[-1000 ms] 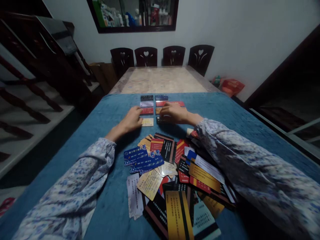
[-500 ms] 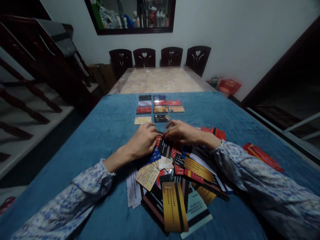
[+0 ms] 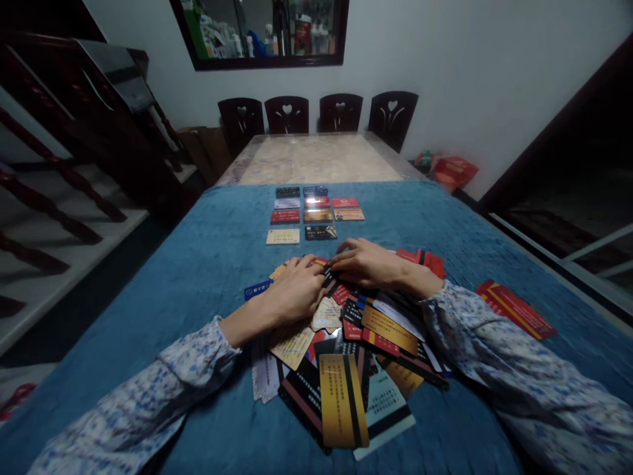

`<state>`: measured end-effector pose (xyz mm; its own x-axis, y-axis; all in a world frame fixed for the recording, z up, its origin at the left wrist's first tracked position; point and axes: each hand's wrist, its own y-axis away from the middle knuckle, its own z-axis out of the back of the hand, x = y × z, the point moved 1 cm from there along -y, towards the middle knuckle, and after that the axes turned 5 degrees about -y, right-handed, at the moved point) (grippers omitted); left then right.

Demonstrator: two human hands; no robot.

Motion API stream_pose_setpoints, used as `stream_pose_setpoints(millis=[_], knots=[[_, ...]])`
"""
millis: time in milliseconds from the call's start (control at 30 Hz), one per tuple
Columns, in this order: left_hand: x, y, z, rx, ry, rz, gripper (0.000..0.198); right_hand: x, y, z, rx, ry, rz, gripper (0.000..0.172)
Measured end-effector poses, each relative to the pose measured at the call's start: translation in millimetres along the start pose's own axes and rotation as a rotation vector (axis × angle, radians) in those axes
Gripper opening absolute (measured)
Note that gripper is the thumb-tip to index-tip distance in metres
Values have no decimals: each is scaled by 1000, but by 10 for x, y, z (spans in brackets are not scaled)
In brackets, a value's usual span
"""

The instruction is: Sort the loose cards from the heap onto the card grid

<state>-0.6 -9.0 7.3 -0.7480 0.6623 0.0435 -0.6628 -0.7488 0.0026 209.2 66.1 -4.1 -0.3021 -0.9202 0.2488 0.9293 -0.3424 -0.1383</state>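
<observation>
A loose heap of plastic cards lies before me. Over its far left part, my left hand [image 3: 299,287] is curled, with its fingertips at a black card [image 3: 330,282]. The fingertips of my right hand [image 3: 368,264] close on that card's far edge from the other side. Part of the black card is hidden under my left hand. A blue card [image 3: 257,289] sticks out left of my left hand. Toward me lie a cream card [image 3: 327,314], a gold card [image 3: 342,401] with a dark stripe and a pale green card [image 3: 388,412].
Beyond my hands, cards sit in rows, among them a black VIP card [image 3: 320,232] and a cream card [image 3: 283,236]. Red cards [image 3: 514,309] lie apart at right. A blue cloth [image 3: 198,264] covers the near table; chairs [image 3: 341,113] stand at the far end.
My left hand has shifted right and toward me, covering more of the black card and uncovering the blue card's left end. My right hand has moved slightly right.
</observation>
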Motion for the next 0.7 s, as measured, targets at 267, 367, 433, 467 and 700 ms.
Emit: stream_pose_setpoints(millis=[267, 367, 433, 467, 700], knots=[[-14, -113, 61, 63, -60, 73, 35, -69, 10, -7, -25, 17, -21, 30], [-10, -131, 76, 81, -51, 91, 36, -102, 18, -12, -33, 12, -51, 31], [9, -136, 60, 63, -35, 100, 37, -123, 27, -14, -34, 12, -82, 31], [23, -138, 46, 49, -27, 101, 36, -131, 32, -15, -32, 7, -90, 31], [140, -171, -38, -2, -10, 62, 27, -195, 57, -13, -4, -58, -113, 35]])
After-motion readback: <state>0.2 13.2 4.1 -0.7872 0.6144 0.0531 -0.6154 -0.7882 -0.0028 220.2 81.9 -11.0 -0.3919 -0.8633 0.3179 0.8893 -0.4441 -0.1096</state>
